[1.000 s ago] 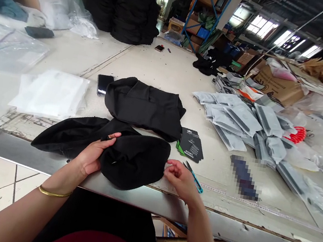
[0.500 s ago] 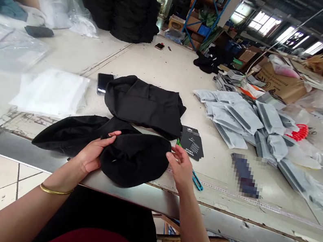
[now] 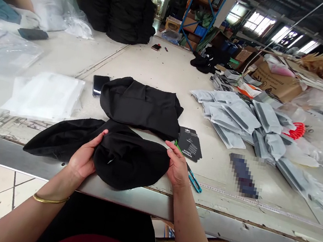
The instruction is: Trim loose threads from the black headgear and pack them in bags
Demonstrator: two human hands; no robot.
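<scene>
A bunched black fabric piece [image 3: 129, 163] lies at the table's front edge, and both my hands are on it. My left hand [image 3: 85, 153] cups its left side, with the fingers over the top. My right hand [image 3: 176, 165] grips its right edge. Behind them lies a second folded black fabric piece [image 3: 140, 108], touching the first. To the right of my right hand are a black "Actor's Headgear" card [image 3: 190, 144] and blue-handled snips [image 3: 194, 182], partly hidden by the card and hand. A black smartphone [image 3: 99, 85] lies beyond my left hand.
A white flat packet [image 3: 44, 95] lies left of the cloth. Grey poly bags [image 3: 236, 117] are heaped to the right, near a pixelated dark object [image 3: 243, 176]. A measuring tape [image 3: 259, 203] runs along the table's metal front edge [image 3: 224, 226]. Black stacks stand far back.
My right hand has moved from the lower edge of the cloth up onto its right side. Both hands now cup the cloth, which sits more gathered between them.
</scene>
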